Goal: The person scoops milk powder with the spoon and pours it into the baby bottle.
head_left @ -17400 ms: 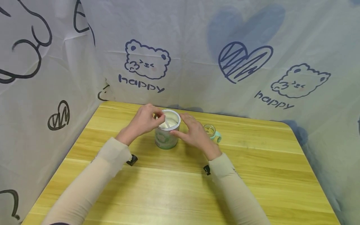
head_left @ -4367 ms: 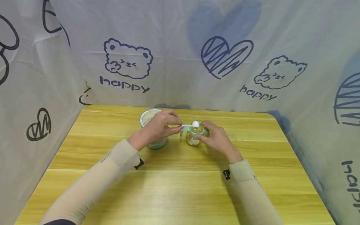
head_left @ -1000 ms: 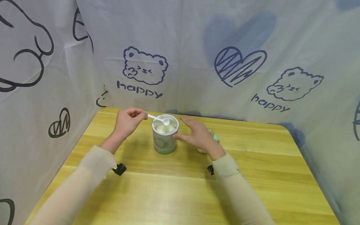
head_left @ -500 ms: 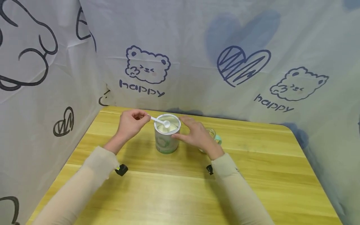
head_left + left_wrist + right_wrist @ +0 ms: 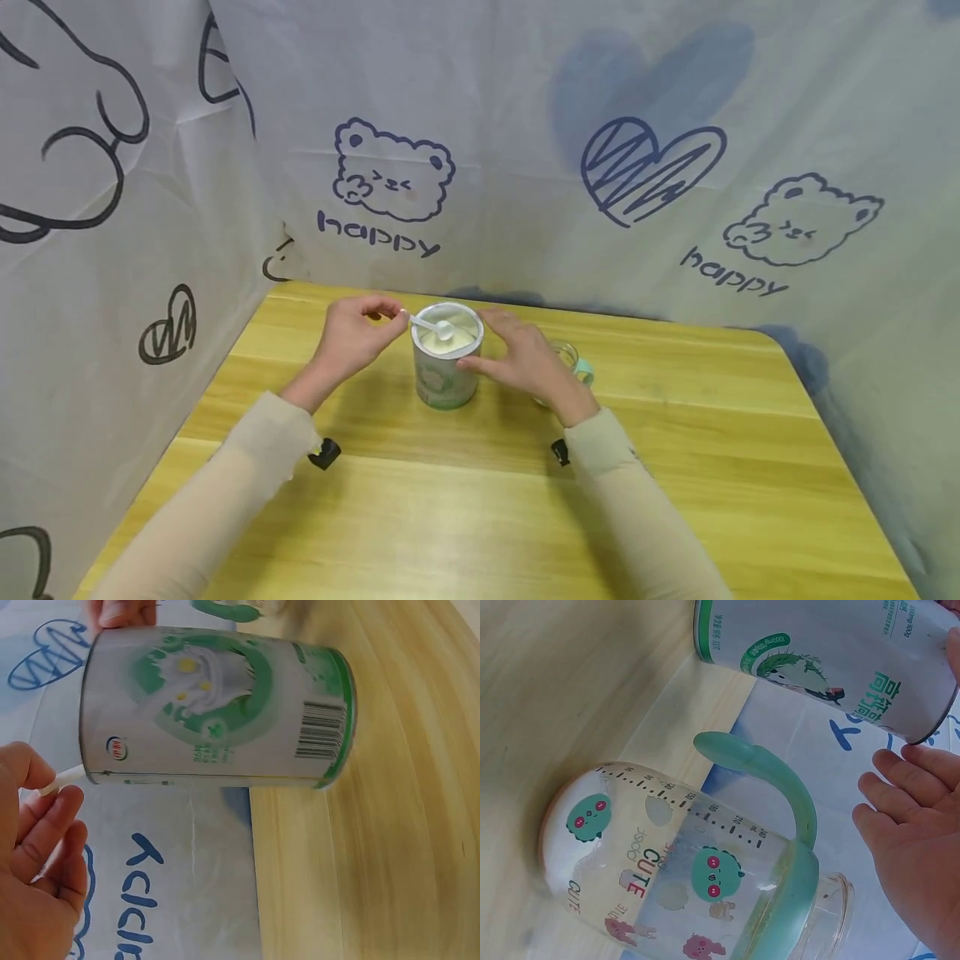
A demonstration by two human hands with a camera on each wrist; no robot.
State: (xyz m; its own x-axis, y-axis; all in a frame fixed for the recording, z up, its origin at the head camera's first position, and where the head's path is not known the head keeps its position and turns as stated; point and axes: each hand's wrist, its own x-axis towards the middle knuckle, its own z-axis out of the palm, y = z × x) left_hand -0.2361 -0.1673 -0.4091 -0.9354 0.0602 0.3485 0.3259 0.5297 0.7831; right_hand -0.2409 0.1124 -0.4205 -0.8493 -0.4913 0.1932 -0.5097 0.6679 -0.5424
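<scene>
A tall white and green milk powder can [image 5: 445,385] stands uncovered on the table, pale powder visible inside. My left hand [image 5: 354,333] pinches the handle of a small white scoop [image 5: 444,331], whose bowl is over the powder within the can's rim. On the can's other side, my right hand [image 5: 525,358] spans the rim, thumb in front and fingers behind. A clear baby bottle [image 5: 682,862] with mint handles and cartoon prints stands right of the can, uncapped, whitish powder at its bottom; my right hand partly hides it in the head view.
The light wooden table [image 5: 675,467] meets a hanging white cloth [image 5: 517,225] with bear and heart drawings along its back edge; more cloth hangs at both sides. A small black wrist device [image 5: 325,454] shows by the left sleeve, another black one [image 5: 560,452] by the right.
Several seconds ago the scoop was above the bottle, which my right hand held. Both hands have since moved to the can. Over the last second the left hand has shifted slightly right and lower.
</scene>
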